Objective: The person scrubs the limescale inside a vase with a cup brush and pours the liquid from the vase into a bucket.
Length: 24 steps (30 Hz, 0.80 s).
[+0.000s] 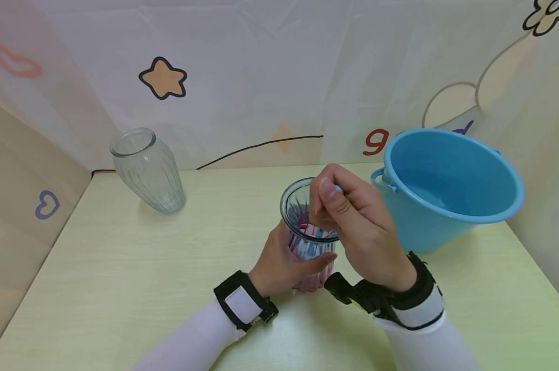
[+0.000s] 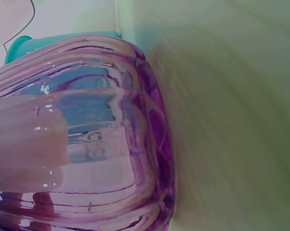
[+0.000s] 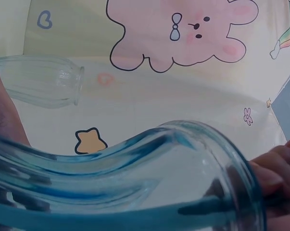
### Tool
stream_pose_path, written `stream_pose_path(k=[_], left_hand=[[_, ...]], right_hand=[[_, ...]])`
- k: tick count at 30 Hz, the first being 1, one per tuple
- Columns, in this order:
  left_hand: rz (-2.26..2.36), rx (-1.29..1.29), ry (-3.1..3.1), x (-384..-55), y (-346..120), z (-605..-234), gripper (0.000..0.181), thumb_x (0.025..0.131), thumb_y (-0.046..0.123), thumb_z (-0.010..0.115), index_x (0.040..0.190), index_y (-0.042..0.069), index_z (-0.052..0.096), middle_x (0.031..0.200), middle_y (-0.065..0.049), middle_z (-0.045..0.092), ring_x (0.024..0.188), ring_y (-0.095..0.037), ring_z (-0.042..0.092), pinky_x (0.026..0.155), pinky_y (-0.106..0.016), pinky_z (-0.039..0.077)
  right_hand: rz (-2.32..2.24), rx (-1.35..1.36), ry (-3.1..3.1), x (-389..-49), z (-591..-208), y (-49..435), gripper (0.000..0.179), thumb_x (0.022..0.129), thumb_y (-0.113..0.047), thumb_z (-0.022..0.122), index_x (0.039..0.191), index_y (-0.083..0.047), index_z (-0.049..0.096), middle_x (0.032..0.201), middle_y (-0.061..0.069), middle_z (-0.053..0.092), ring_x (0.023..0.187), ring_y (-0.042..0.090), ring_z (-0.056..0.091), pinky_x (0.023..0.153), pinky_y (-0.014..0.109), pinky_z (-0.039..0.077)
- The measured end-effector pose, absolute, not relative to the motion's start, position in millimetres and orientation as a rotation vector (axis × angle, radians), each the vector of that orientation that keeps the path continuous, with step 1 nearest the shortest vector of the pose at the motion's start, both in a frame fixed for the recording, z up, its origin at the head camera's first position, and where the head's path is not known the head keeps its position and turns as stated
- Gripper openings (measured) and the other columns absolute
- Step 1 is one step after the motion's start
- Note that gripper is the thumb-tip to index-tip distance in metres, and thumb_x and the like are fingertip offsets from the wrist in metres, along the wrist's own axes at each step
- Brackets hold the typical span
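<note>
My left hand point(image 1: 284, 260) grips a ribbed glass vase point(image 1: 307, 252), bluish at the rim and pink-purple toward the base. Over the vase's mouth, my right hand point(image 1: 360, 226) is curled into a fist, thumb uppermost, round a slim blue handle-like thing point(image 1: 339, 188). Only a small blue end of it shows there, so its kind is unclear. In the right wrist view, a teal band runs along the vase point(image 3: 193, 144) toward the right fingers point(image 3: 274, 178). The left wrist view has the purple vase base point(image 2: 154, 144) close up, with fingers seen blurred through the glass.
A clear ribbed glass vase point(image 1: 151, 175) stands at the back left of the pale table point(image 1: 168, 268). To the right of my hands is a large light-blue bucket point(image 1: 428, 232) with a side handle. A printed cloth point(image 1: 261, 62) hangs behind the table.
</note>
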State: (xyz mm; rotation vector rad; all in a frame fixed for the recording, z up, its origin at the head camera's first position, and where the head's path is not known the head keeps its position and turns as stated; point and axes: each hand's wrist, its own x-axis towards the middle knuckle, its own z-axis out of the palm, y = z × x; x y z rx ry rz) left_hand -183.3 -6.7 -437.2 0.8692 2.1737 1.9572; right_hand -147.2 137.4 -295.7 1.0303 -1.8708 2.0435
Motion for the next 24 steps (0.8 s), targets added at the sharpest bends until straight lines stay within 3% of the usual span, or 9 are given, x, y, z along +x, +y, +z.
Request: stream_pose_path(k=[5,12,24], left_hand=[[1.950,0.867,2.181,-184,-7,-437,0.075,0.082,0.019,0.085,0.143,0.023,0.041,0.130,0.001,0.064,0.116,-0.018,0.065,0.101,-0.035,0.057],[1.915,0.874,2.242,-184,-6,-437,0.074,0.083,0.021,0.085,0.143,0.015,0.042,0.128,-0.001,0.064,0.114,-0.018,0.066,0.094,-0.034,0.059],[1.923,0.871,2.264,-184,-5,-435,0.073,0.082,0.019,0.086,0.141,0.016,0.044,0.128,-0.003,0.063,0.112,-0.017,0.066,0.091,-0.032,0.061]], right_hand=[[2.109,1.006,-1.757,-150,-297,138,0.027,0.113,-0.018,0.038,0.092,-0.016,0.056,0.073,0.003,0.038,0.061,0.019,0.036,0.054,0.034,0.030],[2.169,0.938,-1.499,-152,-295,141,0.027,0.111,-0.015,0.041,0.089,-0.007,0.054,0.068,0.006,0.036,0.058,0.020,0.034,0.051,0.034,0.026],[2.214,0.882,-1.182,-152,-295,148,0.030,0.109,-0.010,0.039,0.084,0.001,0.051,0.065,0.007,0.036,0.054,0.017,0.033,0.052,0.032,0.027]])
